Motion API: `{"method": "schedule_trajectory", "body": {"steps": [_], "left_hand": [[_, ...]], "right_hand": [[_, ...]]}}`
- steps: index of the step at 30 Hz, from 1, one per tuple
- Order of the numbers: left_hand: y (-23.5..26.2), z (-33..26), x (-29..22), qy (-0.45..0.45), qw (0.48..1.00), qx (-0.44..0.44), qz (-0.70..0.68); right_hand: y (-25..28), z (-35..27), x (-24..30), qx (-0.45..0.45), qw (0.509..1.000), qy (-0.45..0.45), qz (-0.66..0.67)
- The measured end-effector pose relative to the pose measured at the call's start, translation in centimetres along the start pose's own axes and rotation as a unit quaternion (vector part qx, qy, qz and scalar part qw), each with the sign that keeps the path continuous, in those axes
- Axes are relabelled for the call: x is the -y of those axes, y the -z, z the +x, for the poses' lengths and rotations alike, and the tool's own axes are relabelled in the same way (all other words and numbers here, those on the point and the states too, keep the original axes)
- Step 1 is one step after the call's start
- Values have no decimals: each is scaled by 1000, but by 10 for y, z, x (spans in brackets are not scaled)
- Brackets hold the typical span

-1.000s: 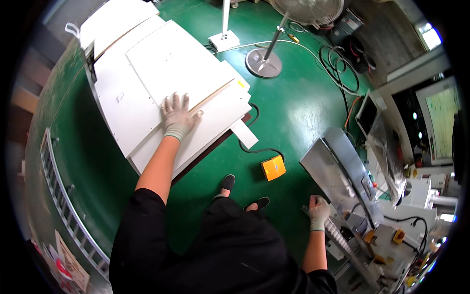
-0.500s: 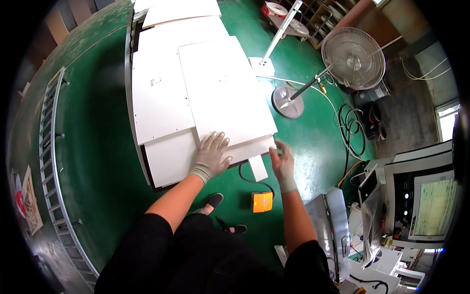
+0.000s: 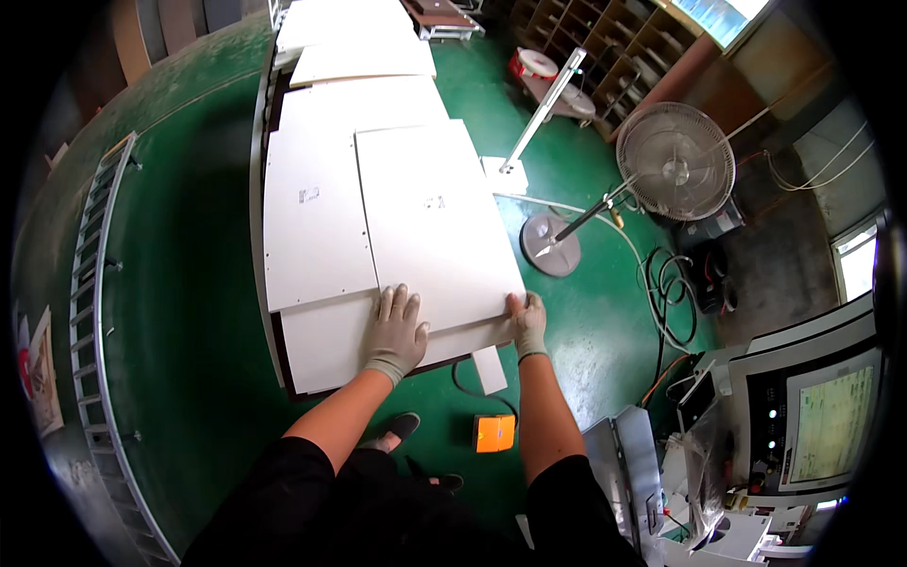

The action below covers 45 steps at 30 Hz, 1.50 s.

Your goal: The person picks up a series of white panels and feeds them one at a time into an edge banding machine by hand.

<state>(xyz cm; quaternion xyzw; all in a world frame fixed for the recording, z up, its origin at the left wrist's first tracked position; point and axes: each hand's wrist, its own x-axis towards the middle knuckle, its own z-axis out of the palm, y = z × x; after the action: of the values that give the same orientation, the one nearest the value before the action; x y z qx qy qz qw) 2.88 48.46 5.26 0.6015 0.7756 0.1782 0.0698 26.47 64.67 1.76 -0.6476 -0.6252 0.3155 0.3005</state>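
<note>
A large flat white panel [image 3: 436, 246] lies on top of a stack of white boards. My left hand [image 3: 398, 333], in a pale glove, rests flat across its near edge with the fingers spread. At the near right corner, my gloved right hand [image 3: 529, 326] grips the same panel, thumb above and fingers around the edge. Left of it lies a second white panel [image 3: 316, 227] with small holes along its borders. A lower white board [image 3: 331, 345] shows beneath both, along the near side of the stack.
An orange box-like unit [image 3: 494, 433] with a cable sits on the green floor by my feet. A pedestal fan [image 3: 675, 170] and a white post [image 3: 543, 113] stand to the right. A machine screen [image 3: 831, 420] is at lower right, a metal roller frame [image 3: 85, 331] at far left.
My right hand has moved from just off the panel's near right corner onto it. My left hand stays on the near edge. The whole view has tilted, so things sit lower.
</note>
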Motion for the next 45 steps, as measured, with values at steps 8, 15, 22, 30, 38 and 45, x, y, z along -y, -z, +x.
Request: {"method": "schedule_trajectory", "body": {"steps": [8,15,22,30,38,45], "left_hand": [[9,-27,-5,-101,995,9,7],[12,-142,-4,32,974,17,-225],[32,-208,17,489,317,286,-760],[74,-199,-16,429,329,200,-817],[136,-147,-6,235,479,53,-844],[194,-143,94,141,635,76,-755]], "right_hand": [[35,-47,-34,-39,998,40,41],[87,-179,-61,95,962,-144,212],[88,-250,-43,215,827,-302,423],[94,-268,18,217,824,-316,418],[79,-288,100,276,845,-110,444],[75,-242,107,222,648,-251,684]]}}
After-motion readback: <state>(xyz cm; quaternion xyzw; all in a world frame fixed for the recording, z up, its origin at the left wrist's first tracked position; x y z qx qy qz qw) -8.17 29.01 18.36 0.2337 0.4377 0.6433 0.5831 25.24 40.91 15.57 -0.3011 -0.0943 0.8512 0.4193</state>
